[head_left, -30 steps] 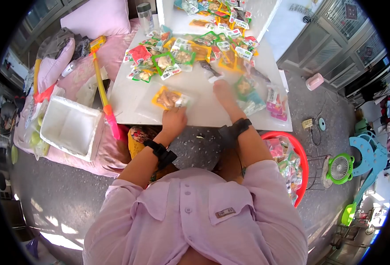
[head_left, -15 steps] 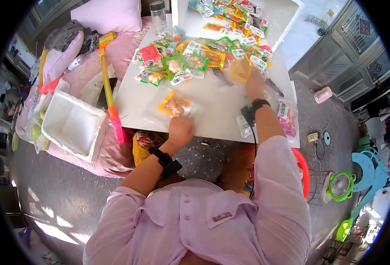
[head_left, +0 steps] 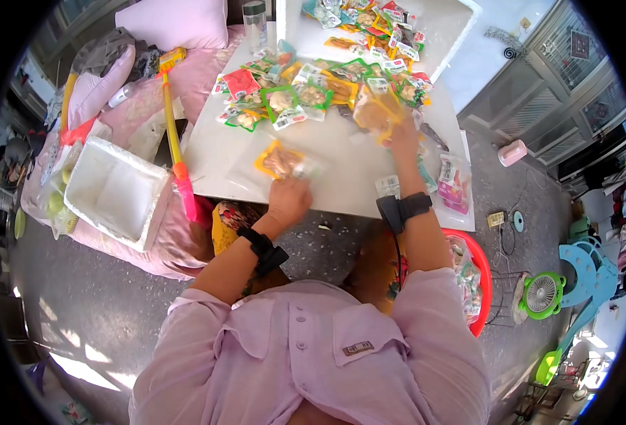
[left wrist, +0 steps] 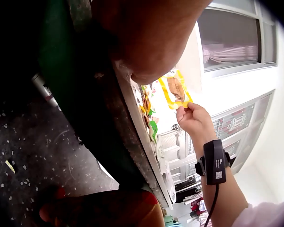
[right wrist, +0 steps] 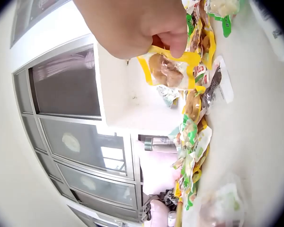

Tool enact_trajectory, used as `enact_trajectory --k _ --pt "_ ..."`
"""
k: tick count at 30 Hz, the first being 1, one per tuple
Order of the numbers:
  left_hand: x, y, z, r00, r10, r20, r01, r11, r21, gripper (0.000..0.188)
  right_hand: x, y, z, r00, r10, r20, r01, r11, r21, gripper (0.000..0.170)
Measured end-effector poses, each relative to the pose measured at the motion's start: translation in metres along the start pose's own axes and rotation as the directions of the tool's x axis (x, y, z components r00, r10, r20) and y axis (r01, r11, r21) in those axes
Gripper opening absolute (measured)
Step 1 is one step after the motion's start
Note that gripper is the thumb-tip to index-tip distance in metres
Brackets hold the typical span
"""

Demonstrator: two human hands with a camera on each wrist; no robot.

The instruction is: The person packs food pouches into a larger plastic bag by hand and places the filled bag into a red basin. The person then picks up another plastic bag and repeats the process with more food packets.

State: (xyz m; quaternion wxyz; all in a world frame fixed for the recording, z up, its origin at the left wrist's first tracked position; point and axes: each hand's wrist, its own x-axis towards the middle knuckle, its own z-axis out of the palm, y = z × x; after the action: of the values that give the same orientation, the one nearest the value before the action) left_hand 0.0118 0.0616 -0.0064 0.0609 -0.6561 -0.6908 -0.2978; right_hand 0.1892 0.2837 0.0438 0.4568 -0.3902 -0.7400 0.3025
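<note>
Pinched in the right hand (head_left: 403, 140) is a yellow-edged packet (head_left: 377, 113), raised above the table; the right wrist view shows thumb and finger on the edge of this packet (right wrist: 166, 71). The left hand (head_left: 289, 200) is at the table's near edge, touching a clear bag that has a yellow-edged packet (head_left: 280, 160) in or on it; how its fingers lie is hard to tell. In the left wrist view the left hand (left wrist: 149, 42) looms large and dark, its fingertips out of sight. Many green-, yellow- and red-edged packets (head_left: 279, 100) lie heaped beyond both hands.
A white foam box (head_left: 454, 35) with more packets stands at the table's back. Pink packets (head_left: 453, 190) lie at the right edge, above a red basin (head_left: 481, 283) of packets. On the bed at left are an empty foam box (head_left: 115, 195) and a yellow-handled tool (head_left: 171, 127).
The right hand went from the middle of the table to the heap's right side and has lifted a yellow-edged packet towards the person. The left hand has stayed by the clear bag.
</note>
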Motion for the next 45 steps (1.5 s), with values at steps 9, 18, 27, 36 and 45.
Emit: enact_trajectory --k 9,18,27,36,45 --pt "0.012 0.041 -0.041 0.961 -0.154 0.23 0.265 0.748 -0.609 0.037 -0.104 -0.075 0.017 0.794 0.325 0.514 -0.586 0.18 0.79 0.007" --pt "0.001 0.051 -0.072 0.82 -0.034 0.572 0.572 -0.011 -0.82 0.028 -0.15 -0.059 0.004 0.611 0.203 0.765 -0.787 0.257 0.561 0.018" --pt "-0.005 0.056 -0.078 0.419 0.4 0.815 0.651 0.493 -0.577 0.028 -0.153 -0.058 -0.026 0.415 -0.024 0.91 -0.834 0.389 0.391 0.04" --pt "0.002 0.05 -0.079 0.297 0.479 0.826 0.697 0.483 -0.53 0.027 -0.183 -0.069 -0.017 0.521 0.199 0.83 -0.79 0.481 0.381 0.028" --pt "-0.004 0.044 -0.077 0.636 0.132 0.761 0.633 0.475 -0.611 0.032 -0.183 -0.09 -0.035 0.762 0.34 0.551 -0.619 0.632 0.466 0.017"
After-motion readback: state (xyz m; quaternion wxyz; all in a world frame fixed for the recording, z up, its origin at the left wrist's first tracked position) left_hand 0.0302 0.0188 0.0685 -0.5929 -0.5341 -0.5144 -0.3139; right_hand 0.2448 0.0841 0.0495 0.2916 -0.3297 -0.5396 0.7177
